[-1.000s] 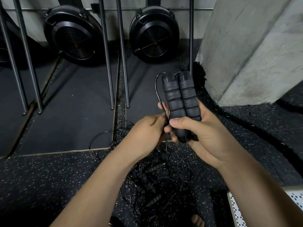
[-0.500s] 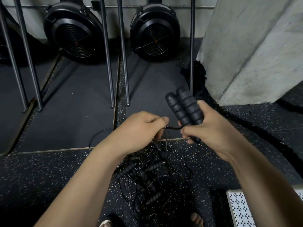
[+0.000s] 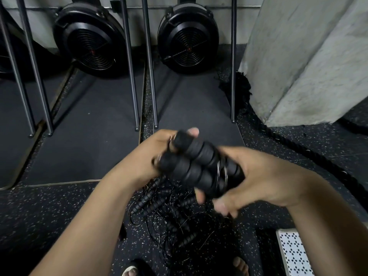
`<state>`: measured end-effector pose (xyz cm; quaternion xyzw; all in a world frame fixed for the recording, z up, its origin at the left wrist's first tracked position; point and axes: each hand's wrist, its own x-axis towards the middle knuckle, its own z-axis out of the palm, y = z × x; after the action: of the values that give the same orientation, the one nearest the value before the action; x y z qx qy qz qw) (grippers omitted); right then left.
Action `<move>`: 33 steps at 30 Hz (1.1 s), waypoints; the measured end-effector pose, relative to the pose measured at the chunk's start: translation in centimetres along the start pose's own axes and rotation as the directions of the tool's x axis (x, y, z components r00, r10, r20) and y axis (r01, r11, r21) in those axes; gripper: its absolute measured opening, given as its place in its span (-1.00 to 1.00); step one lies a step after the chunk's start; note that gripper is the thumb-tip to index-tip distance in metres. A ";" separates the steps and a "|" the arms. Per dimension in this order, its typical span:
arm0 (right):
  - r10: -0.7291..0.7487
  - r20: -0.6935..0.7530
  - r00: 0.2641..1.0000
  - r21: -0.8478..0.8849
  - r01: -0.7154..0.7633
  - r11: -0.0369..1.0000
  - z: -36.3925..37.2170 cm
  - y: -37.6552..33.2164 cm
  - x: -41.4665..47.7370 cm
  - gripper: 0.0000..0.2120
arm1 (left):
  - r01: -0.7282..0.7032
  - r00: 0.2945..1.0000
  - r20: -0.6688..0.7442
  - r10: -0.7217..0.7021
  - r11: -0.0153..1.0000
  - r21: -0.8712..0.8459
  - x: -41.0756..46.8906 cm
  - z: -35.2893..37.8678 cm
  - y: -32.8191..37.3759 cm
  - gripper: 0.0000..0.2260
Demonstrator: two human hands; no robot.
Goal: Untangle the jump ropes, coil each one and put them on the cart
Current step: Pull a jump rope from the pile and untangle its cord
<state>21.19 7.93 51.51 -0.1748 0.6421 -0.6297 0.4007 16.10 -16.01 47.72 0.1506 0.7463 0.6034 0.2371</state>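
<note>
Two black ribbed foam jump rope handles (image 3: 196, 165) lie side by side, held between both hands at mid frame. My right hand (image 3: 256, 176) grips their near ends, and thin cord is wound around the handles there. My left hand (image 3: 159, 154) holds the far ends, fingers curled behind them. Motion blurs both hands. On the speckled floor below lies a tangle of jump ropes (image 3: 173, 218), thin black cords with several ribbed handles. The perforated white corner of the cart (image 3: 294, 253) shows at bottom right.
Two black fan-wheel machines (image 3: 89, 38) stand at the back behind several slanted metal bars (image 3: 129, 62). A concrete pillar (image 3: 308, 56) rises at right, with a thick black battle rope (image 3: 298, 150) curving round its base. My sandalled feet (image 3: 240, 263) are at the bottom.
The handles tipped from upright to lying across, pointing left. My left hand moved from pinching the cord to the handles' far ends. Cord now wraps the handles.
</note>
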 end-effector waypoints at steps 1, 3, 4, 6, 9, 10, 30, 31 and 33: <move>-0.064 -0.062 0.996 0.032 0.066 0.997 -0.3 0.1 0.2 -0.55 | -0.023 0.999 -0.023 0.024 1.000 0.011 0.2 0.1 -0.1 -0.62; -0.142 -0.194 0.971 0.089 0.161 0.983 -0.7 0.3 0.7 -0.58 | -0.006 0.996 -0.094 0.009 1.000 0.031 0.7 0.6 -0.3 -0.54; -0.158 -0.276 0.948 0.108 0.194 0.975 -0.9 0.4 1.1 -0.58 | 0.008 0.995 -0.101 -0.005 1.000 0.030 0.8 0.9 -0.2 -0.51; -0.134 -0.486 0.864 0.115 0.215 0.970 -1.3 0.7 1.6 -0.57 | 0.038 0.998 -0.058 -0.035 0.998 0.050 0.9 1.3 -0.1 -0.47; -0.058 -0.730 0.681 0.024 0.110 0.994 -1.6 1.6 2.1 -0.54 | 0.088 0.996 -0.053 -0.078 0.972 0.216 0.9 1.6 -0.4 -0.53; -0.041 -0.761 0.647 -0.005 0.057 0.998 -1.7 1.9 2.2 -0.54 | 0.091 0.995 -0.062 -0.077 0.953 0.288 0.9 1.7 -0.3 -0.55; 0.050 0.082 0.995 -0.002 -0.050 0.999 -0.1 0.3 0.4 -0.37 | -0.015 0.996 -0.087 0.007 0.995 -0.098 0.8 0.4 -0.3 -0.57; -0.016 0.048 0.999 0.036 0.015 0.999 -0.2 0.4 0.4 -0.38 | -0.013 0.996 -0.092 0.003 0.994 -0.112 1.1 0.1 -0.7 -0.66; -0.122 -0.038 0.992 0.100 0.125 0.987 -0.4 0.5 0.7 -0.40 | -0.064 0.992 -0.113 0.057 0.996 -0.064 1.2 0.2 -1.2 -0.70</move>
<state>20.55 7.78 50.80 -0.1836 0.6032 -0.6881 0.3591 15.31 -15.48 46.28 0.1312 0.7328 0.6424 0.1818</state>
